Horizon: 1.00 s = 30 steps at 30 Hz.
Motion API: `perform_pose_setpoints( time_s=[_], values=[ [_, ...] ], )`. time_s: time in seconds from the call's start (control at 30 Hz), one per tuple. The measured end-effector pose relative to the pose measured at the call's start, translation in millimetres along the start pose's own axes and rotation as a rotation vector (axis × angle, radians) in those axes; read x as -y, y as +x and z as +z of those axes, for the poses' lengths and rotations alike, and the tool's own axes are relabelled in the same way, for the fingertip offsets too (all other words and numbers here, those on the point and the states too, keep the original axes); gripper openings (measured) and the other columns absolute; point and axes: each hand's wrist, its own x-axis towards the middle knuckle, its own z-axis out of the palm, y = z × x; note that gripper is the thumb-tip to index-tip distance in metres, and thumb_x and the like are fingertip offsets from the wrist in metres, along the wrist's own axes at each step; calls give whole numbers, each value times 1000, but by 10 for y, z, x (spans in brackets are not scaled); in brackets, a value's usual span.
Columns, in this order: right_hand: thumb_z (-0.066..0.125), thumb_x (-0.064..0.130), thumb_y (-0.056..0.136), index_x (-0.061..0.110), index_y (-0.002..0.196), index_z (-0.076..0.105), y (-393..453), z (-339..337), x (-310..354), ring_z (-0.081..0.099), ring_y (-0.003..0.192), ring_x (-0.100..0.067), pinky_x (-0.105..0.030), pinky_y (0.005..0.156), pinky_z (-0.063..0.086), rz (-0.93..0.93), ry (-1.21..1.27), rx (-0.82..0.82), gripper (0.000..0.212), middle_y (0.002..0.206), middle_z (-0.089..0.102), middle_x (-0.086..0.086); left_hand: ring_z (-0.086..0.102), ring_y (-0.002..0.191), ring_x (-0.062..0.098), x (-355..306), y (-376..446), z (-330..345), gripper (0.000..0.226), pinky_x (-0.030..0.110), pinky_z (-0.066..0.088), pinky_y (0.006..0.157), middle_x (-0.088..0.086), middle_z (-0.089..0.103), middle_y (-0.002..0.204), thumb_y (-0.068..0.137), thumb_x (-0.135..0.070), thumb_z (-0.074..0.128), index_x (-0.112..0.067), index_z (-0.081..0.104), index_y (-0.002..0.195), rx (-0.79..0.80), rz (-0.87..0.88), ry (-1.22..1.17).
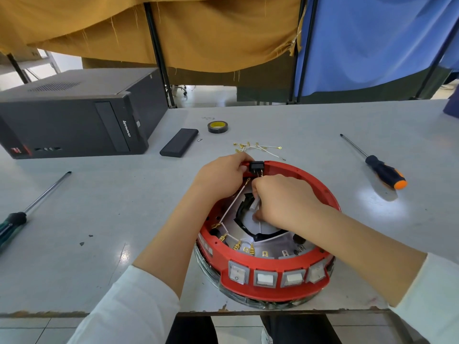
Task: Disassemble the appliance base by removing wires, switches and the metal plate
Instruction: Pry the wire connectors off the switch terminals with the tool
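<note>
I see both my forearms bare, with white sleeves pushed up toward the elbows. My left hand and right hand wear no gloves, rings or watch.

A workshop: worn grey bench, screwdrivers, tape roll, computer tower, curtain partitions.

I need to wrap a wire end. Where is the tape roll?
In the head view, the tape roll lies on the table beyond the red base, just right of the flat black block.
</note>
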Motion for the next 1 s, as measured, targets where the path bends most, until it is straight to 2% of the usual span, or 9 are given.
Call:
perform_pose_setpoints(
  time_s=[0.07, 0.17, 0.37, 0.47, 0.6, 0.67, 0.8, 0.9, 1.0],
  values=[
    [70, 33, 77, 20, 97, 53, -6, 8, -10, 55, 80, -26, -26, 50, 28, 32, 46, 19, 30, 89, 57, -1, 53, 112, 21, 5, 1, -3, 31, 33, 42, 91, -3, 60, 124, 99, -20, 39, -32, 53, 124, -1, 1, -2],
    [71, 39, 75, 22, 95, 51, -7, 30, -15, 52, 76, -23, -26, 49, 29, 58, 73, 12, 34, 87, 56, 1, 53, 112, 20, 10, 4, -2, 31, 32, 40, 88, -4, 60, 124, 99, -20, 39, -33, 53, 124, -5, 1, 3],
    [70, 27, 75, 19, 95, 52, 1, 45, -29, 55, 74, -20, -27, 52, 33, 86, 197, 41, 29, 80, 53, 7, 53, 113, 20, 9, 7, 2, 32, 30, 38, 86, -5, 60, 124, 99, -20, 39, -34, 53, 123, -4, 6, 3],
    [70, 19, 73, 22, 81, 49, -27, -4, -67, 51, 50, -5, -24, 45, 34, 123, 397, 62, 23, 58, 46, 15, 53, 112, 19, 9, 8, -4, 31, 31, 40, 88, -6, 60, 124, 99, -20, 39, -34, 53, 123, 0, 4, -4],
    [73, 18, 71, 22, 71, 38, -67, -78, -89, 48, 32, -7, -17, 35, 30, 171, 618, 85, 34, 44, 50, 7, 54, 110, 19, 5, 10, -6, 31, 31, 40, 85, -6, 61, 122, 99, -21, 39, -34, 53, 123, 3, 1, -5],
    [70, 17, 73, 24, 72, 36, -92, -92, -89, 51, 33, -7, -17, 35, 31, 193, 667, 36, 35, 50, 56, 2, 54, 110, 19, 2, 8, -5, 31, 30, 39, 83, -6, 61, 122, 99, -21, 39, -34, 53, 123, 2, -2, 3],
    [66, 15, 75, 24, 73, 35, -98, -146, -97, 64, 49, -17, -26, 47, 42, 223, 745, -129, 32, 74, 67, -3, 54, 111, 19, -4, -6, -12, 33, 30, 39, 84, -6, 60, 124, 99, -20, 39, -35, 52, 125, 1, -4, 20],
    [65, 11, 76, 21, 75, 37, -8, -251, -161, 66, 54, -20, -30, 45, 47, 254, 884, -256, 30, 77, 69, -10, 53, 113, 19, -9, -17, -23, 33, 32, 41, 89, -5, 60, 125, 99, -20, 39, -35, 52, 126, 16, -2, 16],
    [63, 3, 79, 21, 82, 37, 199, -424, -302, 68, 58, -25, -34, 47, 55, 267, 1043, -218, 31, 81, 66, -16, 53, 113, 20, -16, -32, -32, 33, 33, 41, 90, -4, 60, 124, 99, -20, 39, -35, 52, 125, 16, -5, 13]
  ],
)
